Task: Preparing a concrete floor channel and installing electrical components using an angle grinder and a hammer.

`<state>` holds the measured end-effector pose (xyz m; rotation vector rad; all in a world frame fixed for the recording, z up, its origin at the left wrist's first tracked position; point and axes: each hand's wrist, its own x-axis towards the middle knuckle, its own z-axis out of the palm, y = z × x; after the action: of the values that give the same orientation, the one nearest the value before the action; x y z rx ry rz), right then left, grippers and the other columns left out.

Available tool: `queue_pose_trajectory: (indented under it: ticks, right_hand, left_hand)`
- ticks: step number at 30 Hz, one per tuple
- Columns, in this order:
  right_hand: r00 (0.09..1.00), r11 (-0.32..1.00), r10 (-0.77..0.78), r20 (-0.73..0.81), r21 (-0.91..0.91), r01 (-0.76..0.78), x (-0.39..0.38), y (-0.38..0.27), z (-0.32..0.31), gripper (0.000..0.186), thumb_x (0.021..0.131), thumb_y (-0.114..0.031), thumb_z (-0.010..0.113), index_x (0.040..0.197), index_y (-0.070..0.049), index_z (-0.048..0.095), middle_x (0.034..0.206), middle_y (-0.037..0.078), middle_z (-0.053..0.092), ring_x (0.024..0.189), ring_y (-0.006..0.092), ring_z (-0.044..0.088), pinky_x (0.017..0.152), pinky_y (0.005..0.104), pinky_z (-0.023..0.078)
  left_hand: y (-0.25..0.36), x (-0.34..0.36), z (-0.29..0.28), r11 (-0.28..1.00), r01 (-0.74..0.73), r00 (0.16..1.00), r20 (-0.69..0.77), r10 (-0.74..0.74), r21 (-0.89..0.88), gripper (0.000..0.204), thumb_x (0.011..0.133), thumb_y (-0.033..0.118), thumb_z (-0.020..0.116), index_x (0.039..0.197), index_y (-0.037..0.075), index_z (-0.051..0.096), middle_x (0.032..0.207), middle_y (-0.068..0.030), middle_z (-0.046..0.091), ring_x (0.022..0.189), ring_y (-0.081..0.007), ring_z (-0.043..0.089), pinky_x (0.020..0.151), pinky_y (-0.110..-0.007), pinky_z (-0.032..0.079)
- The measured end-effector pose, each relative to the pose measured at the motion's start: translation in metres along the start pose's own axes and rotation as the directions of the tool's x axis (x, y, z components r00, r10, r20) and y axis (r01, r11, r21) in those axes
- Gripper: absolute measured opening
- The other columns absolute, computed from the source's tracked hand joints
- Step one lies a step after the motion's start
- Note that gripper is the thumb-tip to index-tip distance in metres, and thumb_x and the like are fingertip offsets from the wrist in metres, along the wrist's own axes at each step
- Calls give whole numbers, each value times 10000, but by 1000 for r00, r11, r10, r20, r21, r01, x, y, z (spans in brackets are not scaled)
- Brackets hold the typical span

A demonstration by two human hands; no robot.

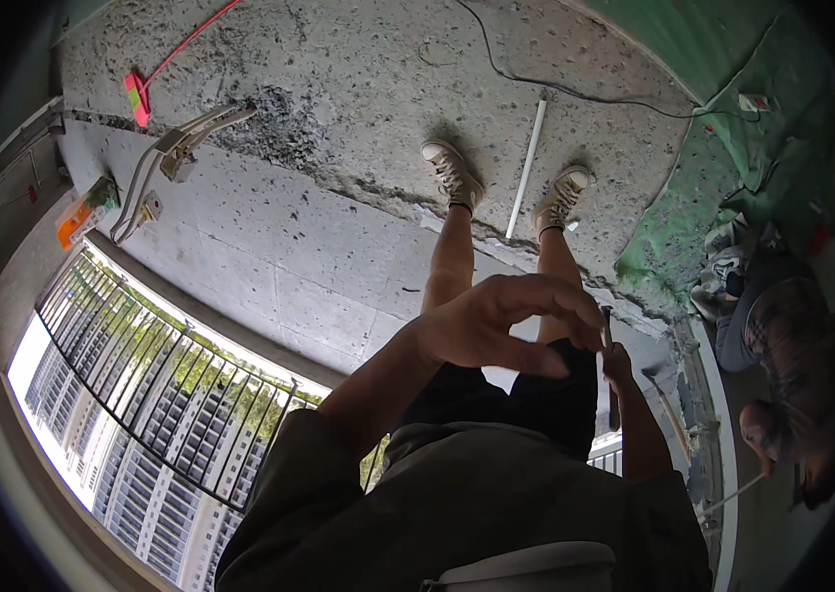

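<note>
Floor [338, 89]: a rough, pitted concrete slab is seen underfoot, with a lighter, smoother strip running along its outer edge.
Railing [151, 365]: a dark metal balustrade is curved along the slab edge at the lower left, with high-rise blocks seen far below through it.
Green sheet [723, 148]: a green covering is spread over the floor at the upper right, and a black cable [555, 84] is trailed across the concrete toward it.
Other person [792, 365]: a second worker is crouched at the right edge, well apart from the hands.
White tube [528, 168]: a thin pale length is laid on the floor between the two shoes.
Caulking gun [176, 158]: a pale frame tool is left on the slab at the upper left, near a red-handled tool [141, 94].
Left hand [496, 321]: it is raised in front of the body, fingers curled and closed with thumb and fingertips brought to a small rod.
Right hand [619, 370]: mostly hidden behind the left; its fingers appear wrapped about the rod's lower part, though how tightly cannot be told.
Small rod [607, 331]: a short, thin, pale piece is held upright between both hands, at waist height above the right leg.
Handling judgement: the piece is best kept pinched firmly near its end and held over the slab, away from the railing, since anything so thin could easily be dropped.
</note>
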<state>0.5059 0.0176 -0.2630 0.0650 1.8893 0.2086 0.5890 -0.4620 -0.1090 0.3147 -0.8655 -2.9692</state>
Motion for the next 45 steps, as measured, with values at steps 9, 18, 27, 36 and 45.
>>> queue_pose_trajectory:
  ticks: [9, 18, 27, 36, 45]
  right_hand:
    - [950, 964, 213, 227, 111, -243, -103, -112, -50, 150, 874, -196, 536, 838, -84, 443, 513, 35, 386, 352, 153, 396, 309, 311, 318]
    - [969, 979, -183, 165, 121, 164, -108, -263, -85, 164, 877, -220, 540, 831, -98, 440, 499, 19, 375, 351, 145, 385, 312, 309, 318]
    - [969, 970, -161, 189, -151, 191, -181, -480, -155, 182, 865, -216, 537, 810, -60, 461, 575, 14, 411, 409, 137, 407, 366, 302, 361]
    - [953, 688, -272, 136, -664, 291, -212, -635, -202, 167, 856, -179, 561, 834, -30, 490, 564, 28, 430, 431, 143, 451, 371, 306, 389]
    - [918, 142, -323, 229, -948, 286, -281, -843, -114, 208, 820, -155, 592, 870, 38, 531, 578, 82, 498, 435, 190, 500, 383, 343, 408]
  left_hand:
    - [237, -112, 93, 436, -893, 424, 114, 898, -114, 756, 767, 370, 695, 1263, -88, 355, 1140, -307, 444, 1053, -394, 454, 876, -465, 383]
    - [260, -207, 90, 313, -912, 340, -60, 939, -266, 1036, 656, 430, 792, 1345, -16, 159, 1257, -243, 340, 1216, -378, 346, 943, -481, 342]
    - [367, -204, 150, 46, -998, 64, -455, 888, -50, 741, 740, 326, 749, 1212, -58, 328, 969, -237, 537, 903, -316, 564, 777, -340, 458]
    - [405, -273, 111, -358, -892, -416, -194, 888, 276, 939, 702, 354, 772, 1334, -5, 179, 1189, -291, 439, 1017, -363, 540, 832, -453, 443]
    - [381, -434, 129, -245, -820, -297, -19, 955, 517, 1009, 708, 316, 773, 1407, 70, 88, 1223, -295, 404, 1067, -376, 517, 892, -449, 427]
